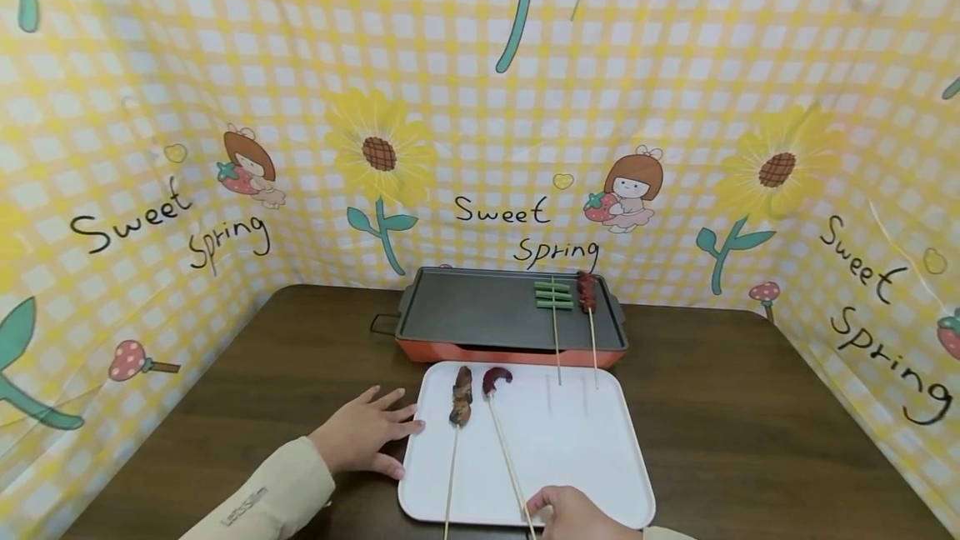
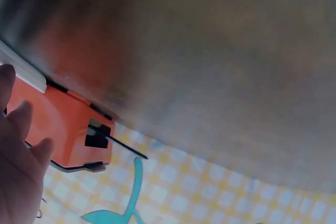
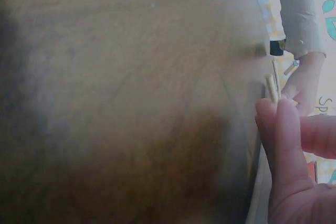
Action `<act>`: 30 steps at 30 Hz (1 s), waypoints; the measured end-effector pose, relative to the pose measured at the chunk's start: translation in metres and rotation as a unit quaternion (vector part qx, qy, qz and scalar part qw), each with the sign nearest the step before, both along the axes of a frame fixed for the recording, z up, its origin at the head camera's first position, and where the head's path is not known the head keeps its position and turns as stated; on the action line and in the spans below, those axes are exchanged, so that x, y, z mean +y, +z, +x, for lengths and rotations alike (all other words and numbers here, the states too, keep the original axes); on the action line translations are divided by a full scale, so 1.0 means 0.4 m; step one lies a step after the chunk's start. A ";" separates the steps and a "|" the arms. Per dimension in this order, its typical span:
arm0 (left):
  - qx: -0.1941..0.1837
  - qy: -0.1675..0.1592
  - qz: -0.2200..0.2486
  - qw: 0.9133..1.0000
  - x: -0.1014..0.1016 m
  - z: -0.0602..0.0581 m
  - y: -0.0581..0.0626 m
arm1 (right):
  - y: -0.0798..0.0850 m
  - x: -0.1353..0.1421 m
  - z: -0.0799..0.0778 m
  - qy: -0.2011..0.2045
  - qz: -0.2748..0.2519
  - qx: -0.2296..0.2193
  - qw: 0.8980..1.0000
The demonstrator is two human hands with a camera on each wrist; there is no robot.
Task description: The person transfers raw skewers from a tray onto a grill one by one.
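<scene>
My right hand [image 1: 576, 515] pinches the lower stick of a skewer with a dark red, curled piece of food [image 1: 495, 380] at its tip, over the white tray [image 1: 577, 448]. In the right wrist view, thumb and fingertips [image 3: 286, 124] close on the stick's end [image 3: 271, 87]. Left of it, a skewer of browned meat [image 1: 461, 397] lies on the tray, its stick running past the near edge. My left hand [image 1: 367, 433] has its fingers spread at the tray's left rim, fingertips touching it; in the left wrist view, part of that hand [image 2: 18, 166] shows.
Behind the tray stands an orange electric griddle [image 1: 465, 302] with a dark plate. On its right side lie a skewer of green pieces [image 1: 553, 296] and a skewer of reddish meat [image 1: 587, 294], sticks overhanging the tray. A checked cloth [image 1: 480, 123] hangs around the brown table [image 1: 720, 423].
</scene>
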State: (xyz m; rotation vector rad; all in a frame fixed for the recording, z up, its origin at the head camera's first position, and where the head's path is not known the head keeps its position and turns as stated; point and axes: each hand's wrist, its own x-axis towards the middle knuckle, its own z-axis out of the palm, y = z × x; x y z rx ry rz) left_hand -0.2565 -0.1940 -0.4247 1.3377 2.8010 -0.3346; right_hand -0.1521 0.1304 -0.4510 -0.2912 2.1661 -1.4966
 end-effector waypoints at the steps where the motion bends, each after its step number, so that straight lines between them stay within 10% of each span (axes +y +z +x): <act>1: 0.007 -0.005 -0.001 1.000 -0.003 0.000 -0.001 | 0.003 0.002 0.000 0.005 -0.005 0.005 1.000; 30: -0.033 0.012 0.027 0.999 -0.003 -0.003 -0.008 | 0.051 0.033 -0.008 -0.011 -0.062 -0.031 0.998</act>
